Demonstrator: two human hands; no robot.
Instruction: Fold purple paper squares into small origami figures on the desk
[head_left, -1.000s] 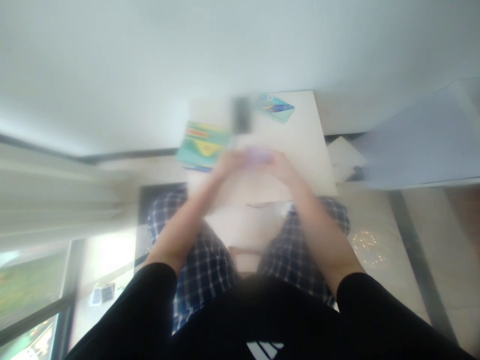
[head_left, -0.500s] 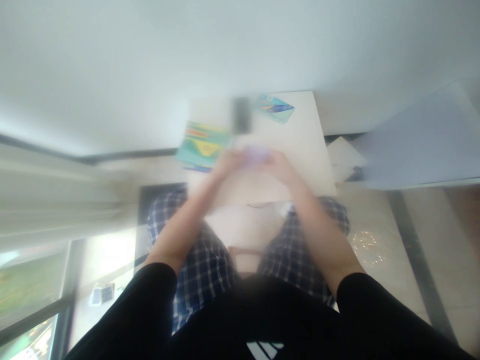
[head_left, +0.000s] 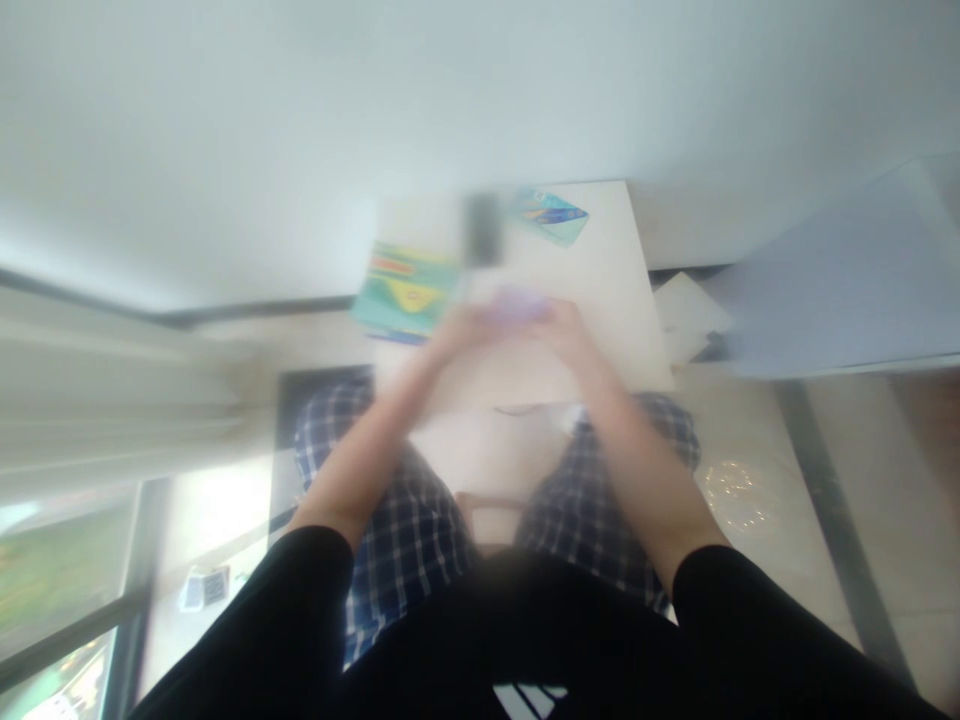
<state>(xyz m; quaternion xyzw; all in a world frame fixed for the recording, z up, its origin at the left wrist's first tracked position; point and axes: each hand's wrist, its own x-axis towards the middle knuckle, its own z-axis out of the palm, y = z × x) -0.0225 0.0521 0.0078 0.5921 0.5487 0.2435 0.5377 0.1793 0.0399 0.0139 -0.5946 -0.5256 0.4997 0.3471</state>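
Between my two hands is a small light-purple object point(head_left: 516, 305), too blurred for me to make out its kind. My left hand point(head_left: 466, 325) grips its left side, and my right hand point(head_left: 559, 322) grips its right side. Both hands are closed around it, over the middle of a white table point(head_left: 615, 290). Just beyond the hands lies a dark grey, blurred rectangular thing point(head_left: 484, 230). To the left of my left hand is a green and yellow printed sheet or packet point(head_left: 405, 295).
A blue and teal printed packet point(head_left: 555, 216) lies near the table's far edge. A white wall point(head_left: 480, 90) rises behind the table. On the right stands a pale grey-blue panel point(head_left: 840, 280). My knees in checked cloth point(head_left: 405, 540) flank the table's near side.
The purple object has tilted slightly, its left side now a little higher. My left hand has dropped slightly toward me. The things on the table have stayed put.
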